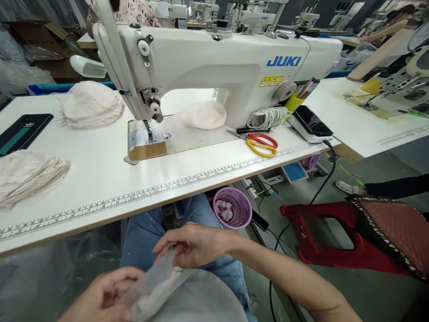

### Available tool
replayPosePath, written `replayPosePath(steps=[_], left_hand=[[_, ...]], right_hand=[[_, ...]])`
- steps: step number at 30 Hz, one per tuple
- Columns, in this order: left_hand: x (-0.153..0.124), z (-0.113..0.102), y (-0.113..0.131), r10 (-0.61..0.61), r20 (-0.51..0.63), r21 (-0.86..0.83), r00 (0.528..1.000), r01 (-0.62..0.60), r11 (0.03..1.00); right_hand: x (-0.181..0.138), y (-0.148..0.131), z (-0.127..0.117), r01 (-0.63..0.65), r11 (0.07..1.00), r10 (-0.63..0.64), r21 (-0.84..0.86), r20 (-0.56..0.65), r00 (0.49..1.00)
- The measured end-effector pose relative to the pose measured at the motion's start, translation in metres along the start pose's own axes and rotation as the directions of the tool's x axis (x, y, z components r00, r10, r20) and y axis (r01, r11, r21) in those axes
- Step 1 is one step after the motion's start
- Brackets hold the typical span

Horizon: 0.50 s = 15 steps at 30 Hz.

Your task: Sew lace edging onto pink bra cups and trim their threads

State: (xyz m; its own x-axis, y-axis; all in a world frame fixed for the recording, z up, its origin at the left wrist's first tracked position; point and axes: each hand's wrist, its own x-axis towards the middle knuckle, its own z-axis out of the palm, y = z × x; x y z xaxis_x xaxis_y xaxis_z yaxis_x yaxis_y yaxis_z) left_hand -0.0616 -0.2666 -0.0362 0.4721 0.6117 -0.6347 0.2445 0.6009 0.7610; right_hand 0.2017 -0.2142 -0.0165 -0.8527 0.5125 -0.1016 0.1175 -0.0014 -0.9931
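Observation:
Low over the lap, my left hand (103, 295) and my right hand (197, 246) are both closed on a translucent whitish material (161, 286). Whether it is thin fabric or plastic I cannot tell. Its left part is bunched between the hands, and a rounded grey-white part (204, 299) spreads over the legs. My right fingers pinch its upper edge; my left fingers are slightly blurred around its left side. Above the hands stands a white sewing machine (208, 58), its needle area holding no cloth. A pale fabric piece (204, 115) lies under the machine's arm.
Pale fabric stacks (90, 105) lie on the left of the white table (100, 170), near a dark phone-like object (23, 132). Scissors (261, 144), a cord coil (266, 118) and a device (311, 123) lie rightward. Below are a purple basket (239, 205) and red stool (321, 250).

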Motion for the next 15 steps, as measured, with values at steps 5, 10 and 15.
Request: replayPosePath(steps=[5,10,15], left_hand=[[0.034,0.03,0.018,-0.005,0.142,0.075,0.99,-0.006,0.997],[0.041,0.034,0.023,0.021,0.204,0.188,0.979,-0.06,0.98],[0.042,0.035,0.023,0.023,0.191,0.274,0.981,-0.076,0.959]], right_hand=[[0.004,-0.012,0.002,-0.013,0.977,0.0,-0.213,-0.062,0.998],[-0.008,-0.007,0.005,-0.041,0.988,0.016,-0.146,-0.164,0.986],[-0.011,0.001,0.007,-0.032,0.999,0.034,0.009,-0.219,0.975]])
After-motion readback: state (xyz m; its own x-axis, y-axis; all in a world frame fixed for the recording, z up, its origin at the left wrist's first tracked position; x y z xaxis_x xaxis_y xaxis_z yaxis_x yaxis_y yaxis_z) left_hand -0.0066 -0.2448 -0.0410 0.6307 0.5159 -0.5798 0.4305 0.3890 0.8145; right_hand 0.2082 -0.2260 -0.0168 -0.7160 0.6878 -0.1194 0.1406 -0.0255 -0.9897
